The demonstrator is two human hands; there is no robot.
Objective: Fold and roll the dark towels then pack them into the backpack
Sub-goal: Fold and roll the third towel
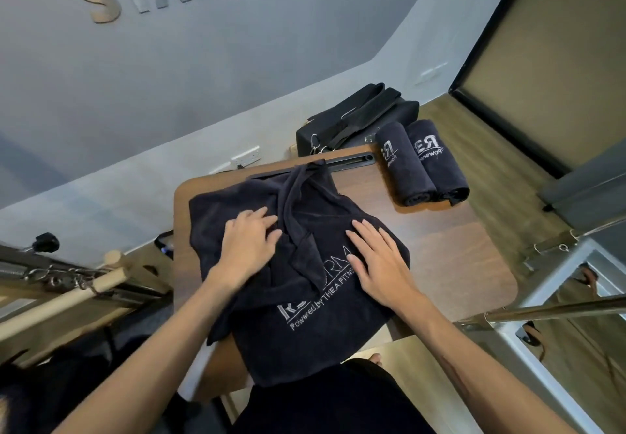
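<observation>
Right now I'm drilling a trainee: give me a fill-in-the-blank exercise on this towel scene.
1. The rolled towels number ____.
2. Both hands rest on the ____ towel.
3. The rolled towels lie beside the ____.
4. The left hand and right hand have ____ fingers.

Missing: two; unfolded; backpack; straight

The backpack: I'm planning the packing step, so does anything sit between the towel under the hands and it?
Partly. Two rolled towels lie against the backpack on its right. From the unrolled towel under both hands, the tabletop looks otherwise unobstructed. The bag's opening isn't visible.
</observation>
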